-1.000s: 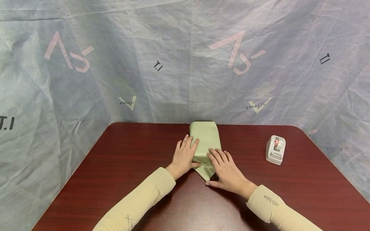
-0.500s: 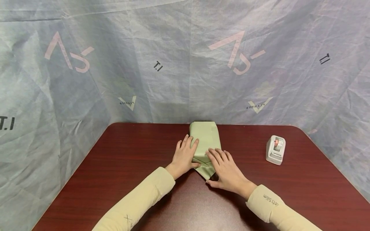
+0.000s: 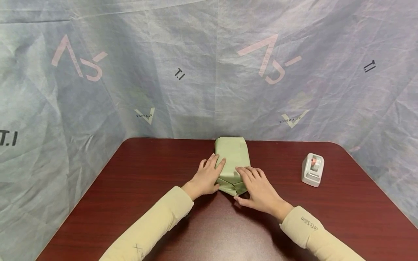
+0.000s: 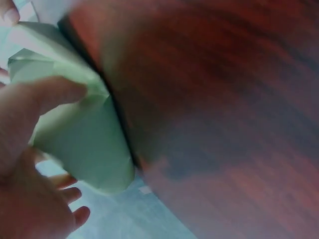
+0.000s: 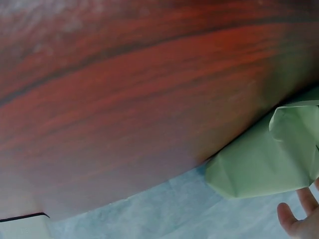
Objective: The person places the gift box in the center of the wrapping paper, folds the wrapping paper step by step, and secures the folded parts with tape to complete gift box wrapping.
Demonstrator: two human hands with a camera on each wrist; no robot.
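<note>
A parcel wrapped in light green paper lies at the table's far edge, its near end showing creased folds and a pointed flap. My left hand rests along the left side with fingers extended; the left wrist view has the thumb against the folded end. On the near right corner lies my right hand, fingers reaching over the top edge and thumb at the flap's tip. In the right wrist view only fingertips show beside the paper.
To the right on the dark red wooden table stands a white tape dispenser with an orange-pink core. Grey printed fabric hangs right behind the far edge and along both sides.
The flap, which pointed down toward me, now sits folded up closer to the parcel's near end. My right thumb has moved up with it, and my left thumb has drawn back leftward.
</note>
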